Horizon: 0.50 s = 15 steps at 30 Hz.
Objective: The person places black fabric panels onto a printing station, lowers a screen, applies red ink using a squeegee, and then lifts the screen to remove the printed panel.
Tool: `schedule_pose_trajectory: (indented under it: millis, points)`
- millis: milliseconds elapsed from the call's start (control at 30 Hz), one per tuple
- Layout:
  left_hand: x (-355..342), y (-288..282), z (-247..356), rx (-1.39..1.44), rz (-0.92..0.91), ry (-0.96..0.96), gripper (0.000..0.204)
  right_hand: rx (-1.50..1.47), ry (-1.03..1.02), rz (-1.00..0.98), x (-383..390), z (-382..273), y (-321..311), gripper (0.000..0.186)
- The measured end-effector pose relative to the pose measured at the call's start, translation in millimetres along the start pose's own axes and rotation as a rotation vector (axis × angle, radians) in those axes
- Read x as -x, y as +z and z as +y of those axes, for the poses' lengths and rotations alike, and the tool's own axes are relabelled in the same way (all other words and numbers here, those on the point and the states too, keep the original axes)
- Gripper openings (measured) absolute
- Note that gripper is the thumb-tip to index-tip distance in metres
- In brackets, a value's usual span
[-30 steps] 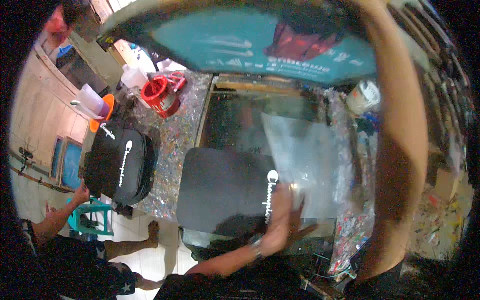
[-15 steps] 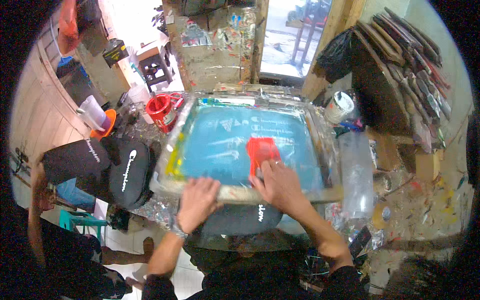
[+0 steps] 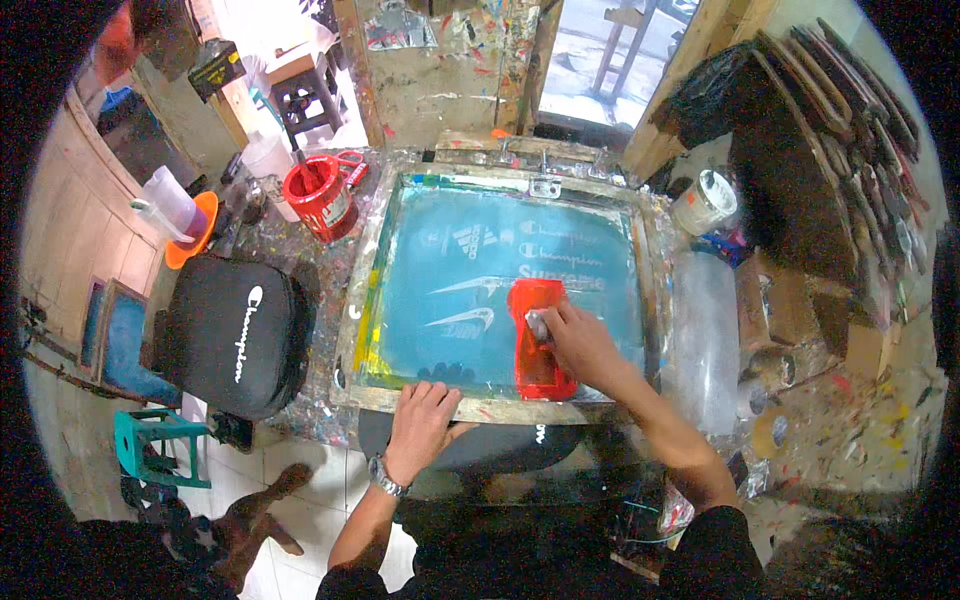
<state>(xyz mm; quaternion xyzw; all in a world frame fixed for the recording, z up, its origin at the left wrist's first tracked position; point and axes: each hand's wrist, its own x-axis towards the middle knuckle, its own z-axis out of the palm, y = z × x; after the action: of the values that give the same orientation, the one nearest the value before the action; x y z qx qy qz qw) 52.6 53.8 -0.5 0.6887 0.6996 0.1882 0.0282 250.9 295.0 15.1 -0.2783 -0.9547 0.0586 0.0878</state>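
A wooden-framed printing screen [image 3: 405,305] with blue mesh and pale stencil designs lies in front of me. My left hand [image 3: 422,425] rests on its near rail, fingers loosely spread and holding nothing. Over the mesh at right, my right hand [image 3: 575,340] is closed on a flat red piece [image 3: 540,370], narrower at its middle, with a greyish-white bit at the fingers. Whether that bit belongs to the red piece I cannot tell. A black case [image 3: 480,448] with white lettering shows partly under the near rail; the screen hides the rest.
Another black case [image 3: 240,335] lies left of the screen. Beyond it are a red paint pot [image 3: 320,197] and a clear jug [image 3: 172,205] by an orange dish. A white tub [image 3: 706,203] and a clear plastic roll [image 3: 700,340] sit right. A green stool [image 3: 165,445] stands below, near a person's legs [image 3: 255,515].
My right hand and the red piece have come nearer the screen's near rail. At left, a person's arm with a black case has left the view. The view has shifted slightly.
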Motion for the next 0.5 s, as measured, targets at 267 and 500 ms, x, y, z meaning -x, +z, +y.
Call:
schedule_pose_trajectory:
  millis: [267,500]
  points:
    - [-2.8,1.5,0.3,0.009,0.002,-0.005,0.048,-0.088,-0.031,-0.08,-46.4,19.2,-33.1,0.015]
    - [3.2,3.5,1.2,-0.001,-0.037,-0.049,0.046,-0.075,0.011,-0.203,2.1,-7.8,-22.5,0.028]
